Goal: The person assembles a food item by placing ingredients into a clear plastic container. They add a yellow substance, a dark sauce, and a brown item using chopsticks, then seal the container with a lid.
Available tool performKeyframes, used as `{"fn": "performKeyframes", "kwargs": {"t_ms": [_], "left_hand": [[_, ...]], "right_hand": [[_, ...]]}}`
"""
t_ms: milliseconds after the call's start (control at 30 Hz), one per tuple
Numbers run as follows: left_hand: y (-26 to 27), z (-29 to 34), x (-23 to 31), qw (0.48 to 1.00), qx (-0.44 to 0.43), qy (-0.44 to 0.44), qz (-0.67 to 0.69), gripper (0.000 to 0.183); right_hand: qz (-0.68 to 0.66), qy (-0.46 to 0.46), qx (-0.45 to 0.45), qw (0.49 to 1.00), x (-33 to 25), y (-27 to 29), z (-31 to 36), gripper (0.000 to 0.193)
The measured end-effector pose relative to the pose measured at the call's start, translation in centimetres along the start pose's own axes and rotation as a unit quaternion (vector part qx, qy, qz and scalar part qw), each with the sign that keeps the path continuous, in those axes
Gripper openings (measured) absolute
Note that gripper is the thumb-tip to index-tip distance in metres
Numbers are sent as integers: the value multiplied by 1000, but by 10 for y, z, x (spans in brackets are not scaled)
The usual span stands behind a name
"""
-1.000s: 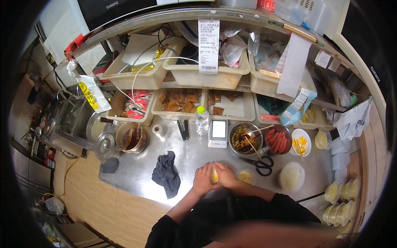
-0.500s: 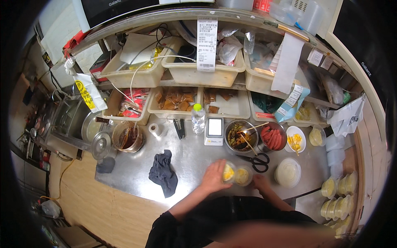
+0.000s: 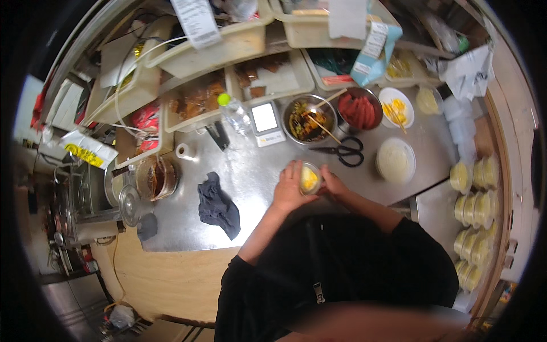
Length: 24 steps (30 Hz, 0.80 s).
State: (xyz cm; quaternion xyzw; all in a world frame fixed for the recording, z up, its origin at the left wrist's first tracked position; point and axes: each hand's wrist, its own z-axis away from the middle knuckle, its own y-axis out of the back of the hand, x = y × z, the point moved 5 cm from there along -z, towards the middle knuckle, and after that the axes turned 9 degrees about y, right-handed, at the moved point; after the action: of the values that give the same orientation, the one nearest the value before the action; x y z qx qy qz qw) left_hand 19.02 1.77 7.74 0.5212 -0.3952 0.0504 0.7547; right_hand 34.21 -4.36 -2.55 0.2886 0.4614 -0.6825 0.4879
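Right now I see the left hand (image 3: 289, 189) clamped around the side of a small clear tub (image 3: 309, 180) with yellow food in it, just above the near part of the counter (image 3: 253, 162). The right hand (image 3: 333, 184) is at the tub's right side, its fingers curled and partly hidden; I cannot tell whether it grips or merely touches. I can't make out the tub's underside either, as the left hand and my steep angle cover it. Beyond the hands lie black scissors (image 3: 348, 153), with a larger round tub (image 3: 395, 162) to their right. The whole view is somewhat smeared: the scale (image 3: 269, 138) shows only a white glare on its screen, the hanging receipt (image 3: 196, 24) is cut off by the top edge, and a blurred patch (image 3: 376, 324) covers the bottom.
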Motion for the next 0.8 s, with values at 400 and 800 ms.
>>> {"fn": "performKeyframes", "kwargs": {"t_ms": [400, 800], "left_hand": [[85, 14, -90, 980, 153, 122, -48, 115], [101, 27, -99, 968, 187, 158, -56, 128]], "right_hand": [[90, 79, -67, 991, -6, -105, -83, 48], [236, 162, -32, 957, 1, -8, -21, 19]]}}
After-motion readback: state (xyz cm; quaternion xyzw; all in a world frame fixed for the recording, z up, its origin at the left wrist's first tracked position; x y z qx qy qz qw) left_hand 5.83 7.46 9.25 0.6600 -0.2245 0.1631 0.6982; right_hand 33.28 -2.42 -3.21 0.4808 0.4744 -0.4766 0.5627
